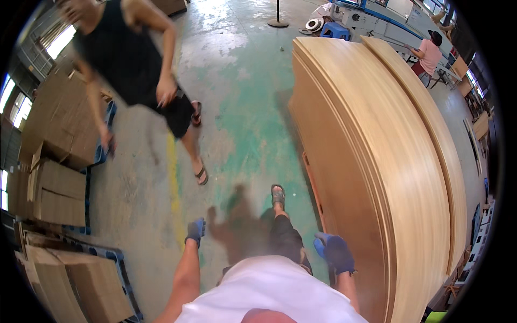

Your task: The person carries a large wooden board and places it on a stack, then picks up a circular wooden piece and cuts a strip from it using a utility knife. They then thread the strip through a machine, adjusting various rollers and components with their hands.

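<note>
Wood panel stack (371,134): tall and long, pale-grained on top, brown down its left side; it stands to the wearer's right and is the landmark for all places below.
Right hand (335,253): blue-gloved, just beside the left side of the stack toward its near end; contact cannot be confirmed. No item shows in it; whether its fingers are apart or together cannot be told.
Left hand (195,230): blue-gloved, well apart from the stack, off to its left above the floor (237,134). No item shows in it; finger closure cannot be told.
Panel weight: judged too great for one person as a full stack; single panels probably stiff, long and awkward.
Panel faces: apparently smooth, so likely to slide under gloves; corners judged prone to chipping.
Panel long edges: judged the best hold, hands spaced wide, corners avoided.
Co-worker (121,54): black sleeveless top, blurred, left of the stack.
Blue stool (335,30): just beyond the far end of the stack.
Brown piles (62,191): well left of the stack.
</note>
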